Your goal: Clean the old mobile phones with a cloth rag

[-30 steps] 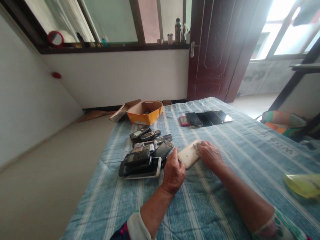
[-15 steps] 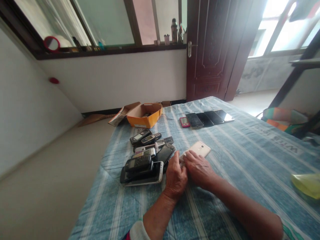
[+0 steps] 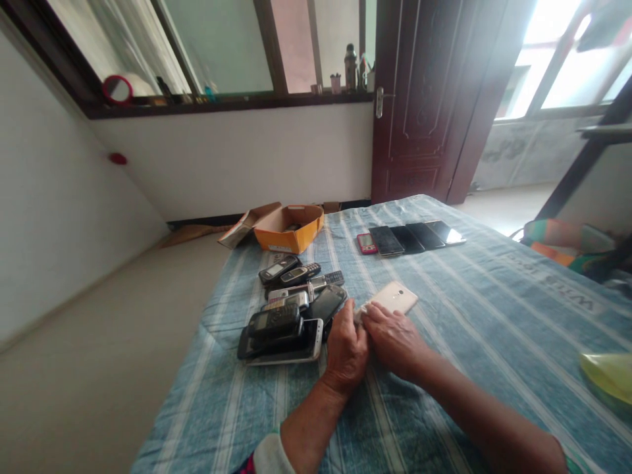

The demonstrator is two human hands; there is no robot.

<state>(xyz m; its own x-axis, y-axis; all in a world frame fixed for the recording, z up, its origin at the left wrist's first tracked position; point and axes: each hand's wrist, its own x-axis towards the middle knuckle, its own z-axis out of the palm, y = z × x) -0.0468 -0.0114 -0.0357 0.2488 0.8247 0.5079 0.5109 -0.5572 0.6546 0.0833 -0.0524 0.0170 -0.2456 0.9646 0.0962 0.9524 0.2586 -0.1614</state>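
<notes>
A gold smartphone (image 3: 396, 297) lies back up between my hands, its camera end pointing away to the right. My left hand (image 3: 347, 345) is closed around its near left end, with the thumb up along the edge. Over the phone's back, my right hand (image 3: 396, 341) presses with bent fingers, which pinch a small crumpled white tissue or cloth (image 3: 364, 309). The phone's near end is hidden by both hands. Just left of my left hand is a pile of old mobile phones, with a black keypad phone (image 3: 274, 322) on top of a white-edged smartphone (image 3: 312, 342).
An opened orange cardboard box (image 3: 291, 240) stands at the table's far left edge. Farther back, a small pink phone (image 3: 367, 243) and several dark smartphones (image 3: 407, 238) lie in an overlapping row. A yellow-green translucent item (image 3: 608, 375) is at right. Blue striped cloth (image 3: 474, 309) covers the table.
My right hand's fingers have shifted slightly along the phone's back towards me. My left hand keeps its hold, and the view has tilted a little.
</notes>
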